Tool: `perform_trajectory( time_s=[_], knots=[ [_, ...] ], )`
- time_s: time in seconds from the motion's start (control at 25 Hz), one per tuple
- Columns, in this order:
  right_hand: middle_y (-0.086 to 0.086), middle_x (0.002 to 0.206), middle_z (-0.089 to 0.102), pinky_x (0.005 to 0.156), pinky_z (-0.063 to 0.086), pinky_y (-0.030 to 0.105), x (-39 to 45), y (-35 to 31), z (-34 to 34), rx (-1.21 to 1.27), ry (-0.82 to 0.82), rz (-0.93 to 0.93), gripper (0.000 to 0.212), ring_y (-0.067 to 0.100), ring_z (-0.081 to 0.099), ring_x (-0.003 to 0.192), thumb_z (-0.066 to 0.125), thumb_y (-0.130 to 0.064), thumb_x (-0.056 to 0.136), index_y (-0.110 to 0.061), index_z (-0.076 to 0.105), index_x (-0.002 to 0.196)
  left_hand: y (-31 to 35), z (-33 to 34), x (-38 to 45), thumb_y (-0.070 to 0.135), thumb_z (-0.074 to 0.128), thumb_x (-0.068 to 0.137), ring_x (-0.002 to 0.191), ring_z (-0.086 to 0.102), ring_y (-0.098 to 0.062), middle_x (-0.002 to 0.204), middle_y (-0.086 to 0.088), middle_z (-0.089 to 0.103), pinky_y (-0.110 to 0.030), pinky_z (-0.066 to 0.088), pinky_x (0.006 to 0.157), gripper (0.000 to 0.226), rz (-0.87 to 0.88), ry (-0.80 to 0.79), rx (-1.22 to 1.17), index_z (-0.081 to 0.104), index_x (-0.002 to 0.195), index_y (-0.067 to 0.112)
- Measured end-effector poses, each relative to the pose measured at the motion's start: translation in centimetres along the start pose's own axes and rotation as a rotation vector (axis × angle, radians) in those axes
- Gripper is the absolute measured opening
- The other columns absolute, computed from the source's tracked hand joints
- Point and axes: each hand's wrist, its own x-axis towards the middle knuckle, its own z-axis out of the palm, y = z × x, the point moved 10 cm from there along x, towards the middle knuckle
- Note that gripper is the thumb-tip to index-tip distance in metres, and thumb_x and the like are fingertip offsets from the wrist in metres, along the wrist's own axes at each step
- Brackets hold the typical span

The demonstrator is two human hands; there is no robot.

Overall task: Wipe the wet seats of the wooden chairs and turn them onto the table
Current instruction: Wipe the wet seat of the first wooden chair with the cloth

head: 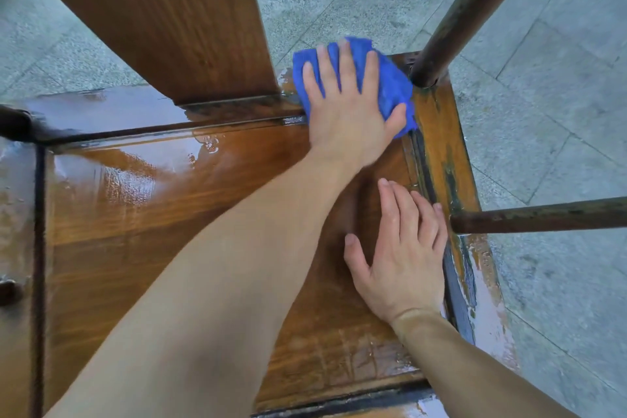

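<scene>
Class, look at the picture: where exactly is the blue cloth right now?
In the head view, the blue cloth lies upper centre-right on the wet wooden chair seat, pressed under the left hand, between the wooden backrest and a dark metal post.

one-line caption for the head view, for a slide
Left hand presses a blue cloth flat onto the wet wooden chair seat while the right hand rests flat beside it.
</scene>
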Motion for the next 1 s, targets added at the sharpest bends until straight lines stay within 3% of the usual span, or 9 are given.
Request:
perform_trajectory(
  time_s=[0.12, 0.2, 0.28, 0.36, 0.48, 0.68, 0.8, 0.88, 1.0],
  knots=[
    [0.006, 0.152, 0.045, 0.122, 0.017, 0.056, 0.3, 0.0, 0.0, -0.008, -0.001, -0.006, 0.075, 0.034, 0.038, 0.139, 0.044, -0.051, 0.088, -0.014, 0.037, 0.152, 0.9, -0.5, 4.5, 0.062, 0.032, 0.094, 0.128, 0.044, -0.040, 0.140, -0.014, 0.052, -0.057, 0.027, 0.104, 0.061, 0.019, -0.087, -0.035, 0.048, 0.136, 0.022],
    [0.007, 0.152, 0.044, 0.122, 0.018, 0.056, 0.4, 0.2, 0.2, -0.017, -0.011, -0.009, 0.074, 0.034, 0.038, 0.139, 0.042, -0.052, 0.089, -0.015, 0.037, 0.152, 0.9, -1.1, 5.7, 0.051, 0.030, 0.099, 0.123, 0.049, -0.035, 0.134, -0.011, 0.057, -0.052, 0.032, 0.099, 0.048, 0.066, -0.075, -0.091, 0.050, 0.132, 0.021],
    [0.006, 0.152, 0.044, 0.122, 0.018, 0.056, 0.3, 0.1, 0.1, -0.001, -0.008, -0.014, 0.075, 0.034, 0.038, 0.139, 0.042, -0.052, 0.089, -0.014, 0.036, 0.153, 0.0, -1.0, 5.2, 0.046, 0.026, 0.101, 0.133, 0.045, -0.032, 0.145, -0.007, 0.051, -0.051, 0.030, 0.106, 0.050, 0.143, -0.076, -0.112, 0.042, 0.145, 0.026],
    [0.007, 0.152, 0.045, 0.122, 0.019, 0.057, 0.3, 0.1, 0.0, 0.005, 0.003, -0.008, 0.075, 0.035, 0.038, 0.138, 0.042, -0.052, 0.089, -0.014, 0.036, 0.153, -1.5, -1.0, 2.2, 0.045, 0.024, 0.099, 0.146, 0.031, -0.030, 0.161, -0.001, 0.034, -0.050, 0.022, 0.116, 0.058, 0.222, -0.031, -0.070, 0.028, 0.155, 0.033],
    [0.008, 0.151, 0.045, 0.122, 0.019, 0.057, 0.1, 0.2, -0.1, 0.023, -0.006, -0.005, 0.073, 0.035, 0.038, 0.139, 0.042, -0.051, 0.089, -0.014, 0.038, 0.152, -5.1, -0.1, -6.8, 0.044, 0.026, 0.095, 0.154, 0.015, -0.030, 0.167, 0.001, 0.019, -0.049, 0.010, 0.123, 0.063, 0.246, -0.001, -0.051, 0.026, 0.157, 0.032],
    [0.008, 0.152, 0.045, 0.122, 0.018, 0.057, -0.1, 0.1, -0.2, 0.071, -0.014, -0.004, 0.069, 0.036, 0.036, 0.139, 0.039, -0.051, 0.091, -0.015, 0.041, 0.149, -11.9, 1.6, -27.1, 0.047, 0.034, 0.095, 0.155, 0.009, -0.031, 0.168, -0.001, 0.014, -0.057, 0.019, 0.122, 0.065, 0.030, -0.053, -0.028, 0.025, 0.157, 0.032],
    [0.008, 0.153, 0.044, 0.122, 0.019, 0.057, -0.1, 0.1, -0.2, 0.073, -0.014, -0.002, 0.067, 0.035, 0.035, 0.141, 0.035, -0.050, 0.093, -0.015, 0.037, 0.150, -11.1, 2.5, -36.7, 0.054, 0.042, 0.092, 0.153, 0.015, -0.038, 0.167, -0.003, 0.018, -0.065, 0.024, 0.116, 0.070, 0.057, -0.105, 0.023, 0.025, 0.157, 0.036],
    [0.008, 0.152, 0.044, 0.122, 0.019, 0.057, -0.1, 0.3, -0.3, 0.094, -0.002, -0.001, 0.066, 0.036, 0.036, 0.140, 0.033, -0.049, 0.095, -0.014, 0.036, 0.151, -9.6, 2.9, -36.4, 0.057, 0.044, 0.093, 0.152, 0.018, -0.042, 0.166, -0.003, 0.022, -0.069, 0.027, 0.112, 0.069, 0.153, -0.128, 0.036, 0.026, 0.156, 0.037],
    [0.008, 0.152, 0.045, 0.122, 0.019, 0.056, 0.0, 0.2, -0.4, 0.128, 0.020, -0.001, 0.065, 0.036, 0.037, 0.139, 0.034, -0.050, 0.097, -0.014, 0.036, 0.151, -5.9, 2.3, -29.6, 0.060, 0.042, 0.094, 0.153, 0.013, -0.040, 0.167, 0.001, 0.019, -0.068, 0.020, 0.116, 0.067, 0.336, -0.112, 0.028, 0.026, 0.156, 0.039]
  ],
)
